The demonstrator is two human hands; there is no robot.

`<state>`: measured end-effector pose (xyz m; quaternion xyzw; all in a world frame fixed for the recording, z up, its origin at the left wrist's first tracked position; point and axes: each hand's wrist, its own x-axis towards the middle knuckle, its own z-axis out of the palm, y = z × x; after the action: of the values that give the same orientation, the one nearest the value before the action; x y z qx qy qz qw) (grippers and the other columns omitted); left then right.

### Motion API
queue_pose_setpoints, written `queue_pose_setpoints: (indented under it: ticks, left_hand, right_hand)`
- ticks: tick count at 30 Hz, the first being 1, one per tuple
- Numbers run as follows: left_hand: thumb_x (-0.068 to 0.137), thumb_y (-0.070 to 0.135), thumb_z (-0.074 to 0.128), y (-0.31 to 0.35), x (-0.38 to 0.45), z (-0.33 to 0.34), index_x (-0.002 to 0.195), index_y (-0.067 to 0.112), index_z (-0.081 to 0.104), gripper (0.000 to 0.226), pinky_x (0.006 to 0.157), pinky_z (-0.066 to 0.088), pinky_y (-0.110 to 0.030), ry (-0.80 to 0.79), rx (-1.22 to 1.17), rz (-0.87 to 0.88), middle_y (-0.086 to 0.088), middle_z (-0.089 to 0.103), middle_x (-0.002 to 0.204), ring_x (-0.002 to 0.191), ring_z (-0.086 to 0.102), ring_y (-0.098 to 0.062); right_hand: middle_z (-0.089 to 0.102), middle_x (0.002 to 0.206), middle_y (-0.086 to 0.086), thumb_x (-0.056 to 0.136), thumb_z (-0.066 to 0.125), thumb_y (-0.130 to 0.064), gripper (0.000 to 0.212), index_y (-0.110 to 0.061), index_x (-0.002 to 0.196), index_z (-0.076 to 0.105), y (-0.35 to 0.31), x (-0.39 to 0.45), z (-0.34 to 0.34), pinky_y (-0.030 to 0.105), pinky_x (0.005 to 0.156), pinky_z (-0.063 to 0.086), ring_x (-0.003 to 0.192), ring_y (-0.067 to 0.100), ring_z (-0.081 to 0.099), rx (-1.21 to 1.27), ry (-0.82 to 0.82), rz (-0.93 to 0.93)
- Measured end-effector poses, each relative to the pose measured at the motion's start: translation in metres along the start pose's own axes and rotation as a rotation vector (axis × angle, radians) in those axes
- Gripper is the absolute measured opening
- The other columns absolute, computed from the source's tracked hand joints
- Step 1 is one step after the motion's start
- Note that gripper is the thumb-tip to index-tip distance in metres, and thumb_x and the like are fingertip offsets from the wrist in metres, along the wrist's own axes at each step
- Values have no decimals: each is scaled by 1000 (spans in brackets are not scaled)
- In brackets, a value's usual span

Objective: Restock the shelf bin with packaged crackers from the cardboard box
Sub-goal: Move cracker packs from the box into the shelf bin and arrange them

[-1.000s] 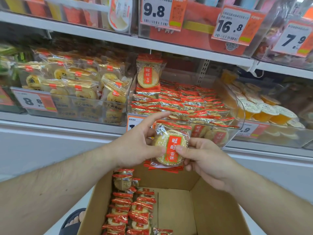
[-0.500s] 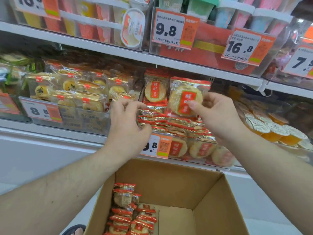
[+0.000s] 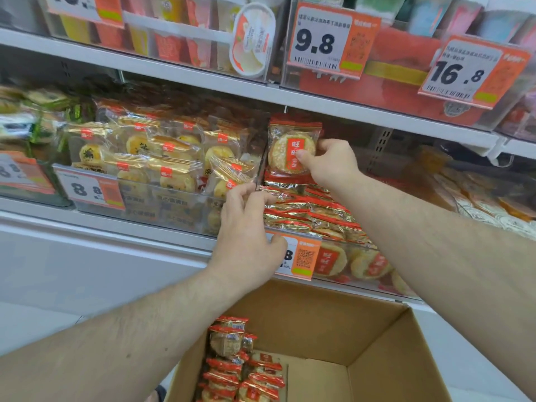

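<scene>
Head view, looking forward and down at a store shelf. Right hand (image 3: 330, 163) is up at the far end of the clear shelf bin (image 3: 333, 245), thumb and fingers pinching a red-and-clear cracker packet (image 3: 291, 146) that stands upright against the bin's left divider, label facing the camera. Below it, more cracker packets (image 3: 307, 210) lie stacked flat in the bin; a few stand on edge behind the bin's near clear wall.

Left hand (image 3: 249, 233) is at the bin's near left corner, fingers curled over the top edge of the clear divider, thumb near the price tag (image 3: 301, 256) clipped to the bin front. Whether it truly grips the divider or only rests on it: cannot tell for certain; the fingers look hooked round the edge.

Cardboard box (image 3: 377, 358) sits open, near and below the bin, between the forearms. Remaining boxed packets (image 3: 240, 372) are stacked along its left side; right part of the box floor shows bare cardboard.

Neighbouring bin (image 3: 162, 198) to the left holds gold-wrapped pastries (image 3: 162, 158). Upper shelf carries price tags reading 9.8 (image 3: 319, 42) and 16.8 (image 3: 461, 74).
</scene>
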<state>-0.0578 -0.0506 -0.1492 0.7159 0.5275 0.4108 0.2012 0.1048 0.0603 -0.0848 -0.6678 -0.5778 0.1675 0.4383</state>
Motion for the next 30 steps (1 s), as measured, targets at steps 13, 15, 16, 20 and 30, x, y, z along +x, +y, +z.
queue_pose_setpoints:
  ticks: [13,15,16,20,30]
  left_hand:
    - [82,16,67,7,-3,-2,130,27,41,56,114,30,-35,-11,-15,-14,12,14,145,137,17,-13]
    - [82,16,67,7,-3,-2,131,26,41,56,114,29,-34,-14,-13,-17,11,14,145,137,17,-13]
    - [82,16,67,7,-3,-2,131,26,42,56,114,29,-34,-14,-12,-19,11,14,145,137,17,-13]
    - [81,14,67,6,-2,-4,130,25,42,56,114,30,-37,-26,-21,-14,11,15,145,138,17,-13]
    - [81,16,67,7,-2,-3,129,27,41,56,114,23,-32,-12,12,-9,5,19,144,135,16,-14]
  right_hand:
    - [66,102,8,96,54,-40,36,-8,110,63,-16,-6,26,26,53,42,78,20,63,-302,-34,132]
    - [63,114,11,96,52,-42,40,-9,117,61,-19,-9,28,28,54,43,79,22,63,-294,-34,179]
    - [62,117,12,96,52,-42,41,-10,120,59,-20,-9,27,29,55,44,80,23,63,-293,-43,192]
    - [64,111,9,97,50,-39,39,-9,119,60,-19,-8,21,30,59,48,80,20,62,-292,-87,175]
    - [53,83,-4,97,53,-38,43,-7,126,55,-14,-22,5,27,58,41,68,10,50,-185,-99,171]
